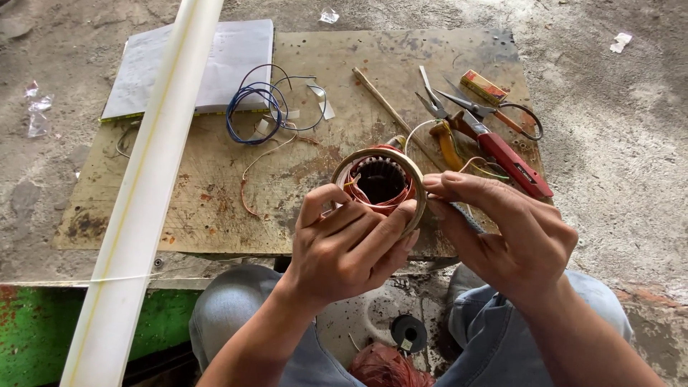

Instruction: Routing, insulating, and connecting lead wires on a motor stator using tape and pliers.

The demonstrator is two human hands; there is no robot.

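**A:** Stator core (380, 183), the round one with copper windings and a pale tape-wrapped rim, is being held up just above the near edge of the wooden surface (215, 193), between both hands. Why is it sitting so high?

**B:** Probably so its open bore is facing the person and the slots are staying in sight. Going from the left of the core: a white pipe (143, 193) is leaning across the frame, then a grey notebook (193, 64) is lying at the far left corner of the surface, with a coil of blue wire (251, 107) just right of it.

**A:** And the left hand (351, 244)?

**B:** It is cupping the core from below and the near side, wrist bent up, thumb lying over the left rim and fingers curling under the right rim. That grip is pressing closed on the core itself.

**A:** The right hand (502, 229)?

**B:** It is coming in from the core's right, palm turned down, with thumb and forefinger pinching together at the rim, seemingly on the tape or a thin wire there; I cannot tell which.

**A:** Beyond the core?

**B:** To its far right, pliers (437, 115), scissors (487, 111) and a red-handled tool (512, 161) are lying on the surface, likely kept within reach. A small yellow-and-red box (484, 86) is resting behind them.
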